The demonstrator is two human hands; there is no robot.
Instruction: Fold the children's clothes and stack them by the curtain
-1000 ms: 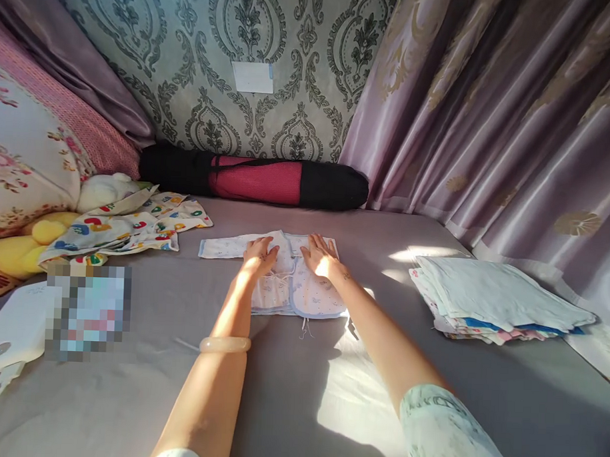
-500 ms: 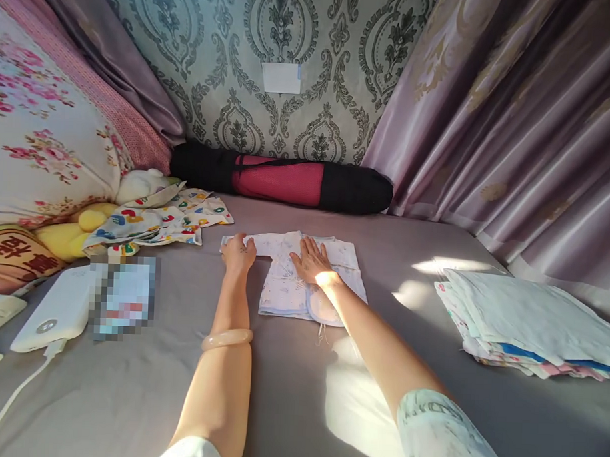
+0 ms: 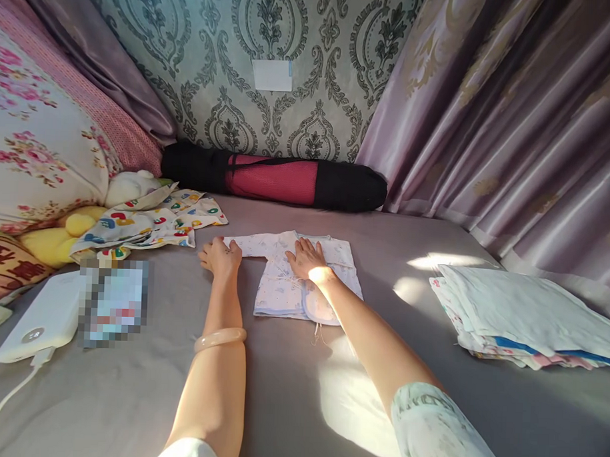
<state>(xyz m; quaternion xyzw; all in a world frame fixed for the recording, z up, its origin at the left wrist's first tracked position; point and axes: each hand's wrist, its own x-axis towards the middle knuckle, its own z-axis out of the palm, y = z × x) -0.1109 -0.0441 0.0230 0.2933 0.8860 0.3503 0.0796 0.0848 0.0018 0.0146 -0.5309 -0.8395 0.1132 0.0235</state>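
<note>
A small white baby shirt [image 3: 277, 297] with a pale pattern and blue edging lies on the grey bed sheet. Its left sleeve stretches out flat to the left, while the right sleeve lies across the body. My left hand [image 3: 222, 255] is at the end of the stretched sleeve, fingers apart and slightly bent, covering the cuff. My right hand [image 3: 307, 258] lies flat on the upper middle of the shirt with its fingers spread. Thin ties hang from the shirt's lower edge.
Folded clothes [image 3: 532, 313] are stacked at the right. A patterned garment [image 3: 155, 223], a yellow plush toy [image 3: 51, 243] and a white power bank [image 3: 44, 319] with a cable are at the left. A black and red roll [image 3: 271, 181] lies by the wall.
My left hand has slid slightly left along the sleeve's end and its fingers are spread wider. My right hand stays on the shirt. The whole view has shifted a little.
</note>
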